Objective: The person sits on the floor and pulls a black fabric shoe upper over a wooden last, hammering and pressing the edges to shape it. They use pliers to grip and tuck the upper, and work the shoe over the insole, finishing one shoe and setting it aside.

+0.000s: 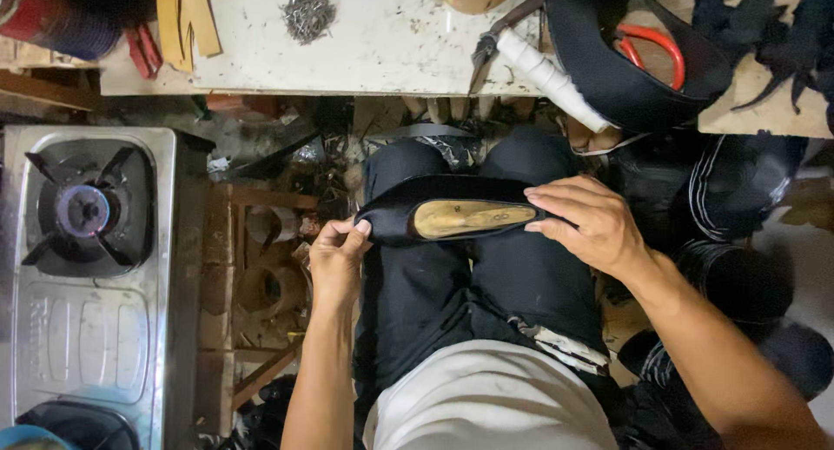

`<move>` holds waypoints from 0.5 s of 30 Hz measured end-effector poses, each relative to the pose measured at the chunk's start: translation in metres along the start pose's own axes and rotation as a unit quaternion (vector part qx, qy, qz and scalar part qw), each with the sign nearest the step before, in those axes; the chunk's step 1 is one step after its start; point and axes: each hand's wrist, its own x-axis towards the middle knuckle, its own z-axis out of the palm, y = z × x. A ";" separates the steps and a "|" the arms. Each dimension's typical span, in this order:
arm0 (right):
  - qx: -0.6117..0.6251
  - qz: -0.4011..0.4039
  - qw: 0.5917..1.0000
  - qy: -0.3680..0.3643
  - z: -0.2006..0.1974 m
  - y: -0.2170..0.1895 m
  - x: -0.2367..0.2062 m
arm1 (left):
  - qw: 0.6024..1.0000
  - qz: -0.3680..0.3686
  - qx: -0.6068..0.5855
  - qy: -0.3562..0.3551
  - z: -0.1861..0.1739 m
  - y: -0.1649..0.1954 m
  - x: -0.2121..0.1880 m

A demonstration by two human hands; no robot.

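Note:
A black shoe upper (408, 208) stretched over a wooden last, its tan sole side (469, 218) facing up, lies across my lap. My left hand (337, 257) pinches the pointed toe end of the black upper. My right hand (591, 220) wraps its fingers over the heel end of the same shoe. Both knees in dark trousers sit beneath it.
A gas stove (87, 268) with a lit burner stands at the left. A white worktop (382, 42) ahead carries a pile of small nails (308, 11), pincers with a taped handle (543, 68), red-handled scissors (656, 46) and tan leather strips (187, 20). Dark shoe uppers (738, 198) lie at the right.

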 end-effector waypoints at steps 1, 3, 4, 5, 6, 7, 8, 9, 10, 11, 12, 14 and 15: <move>-0.003 -0.001 1.000 -0.003 0.000 0.001 -0.001 | 1.000 -0.004 -0.004 -0.004 -0.001 -0.001 0.000; -0.001 -0.002 1.000 -0.008 -0.001 0.002 -0.002 | 1.000 -0.008 -0.014 -0.019 -0.004 -0.004 0.000; 0.000 -0.003 1.000 -0.009 -0.002 0.001 -0.003 | 0.999 -0.007 -0.021 -0.030 -0.006 -0.006 0.000; 0.007 -0.009 1.000 -0.007 -0.003 -0.001 -0.004 | 0.999 -0.005 -0.027 -0.042 -0.009 -0.007 0.000; 0.014 -0.015 1.000 -0.004 -0.004 -0.004 -0.007 | 0.997 -0.010 -0.051 -0.049 -0.011 -0.008 -0.001; 0.020 -0.022 1.000 -0.002 -0.005 -0.007 -0.009 | 0.995 -0.015 -0.076 -0.057 -0.014 -0.009 -0.003; 0.031 -0.019 0.999 0.014 -0.006 -0.012 -0.013 | 0.993 -0.019 -0.100 -0.064 -0.017 -0.010 -0.007; 0.043 -0.016 0.998 0.030 -0.007 -0.019 -0.018 | 0.989 -0.018 -0.127 -0.071 -0.018 -0.011 -0.011; 0.054 -0.013 0.997 0.046 -0.007 -0.025 -0.023 | 0.985 -0.017 -0.153 -0.079 -0.020 -0.012 -0.016; 0.097 0.021 0.993 0.059 -0.006 -0.030 -0.027 | 0.980 -0.018 -0.178 -0.087 -0.021 -0.013 -0.022; 0.140 0.055 0.986 0.071 -0.005 -0.036 -0.031 | 0.977 -0.015 -0.189 -0.095 -0.021 -0.013 -0.027; 0.274 0.131 0.949 0.084 -0.001 -0.044 -0.038 | 0.971 -0.010 -0.211 -0.108 -0.021 -0.014 -0.037; 0.363 0.171 0.912 0.084 0.002 -0.047 -0.041 | 0.970 -0.005 -0.214 -0.113 -0.020 -0.013 -0.041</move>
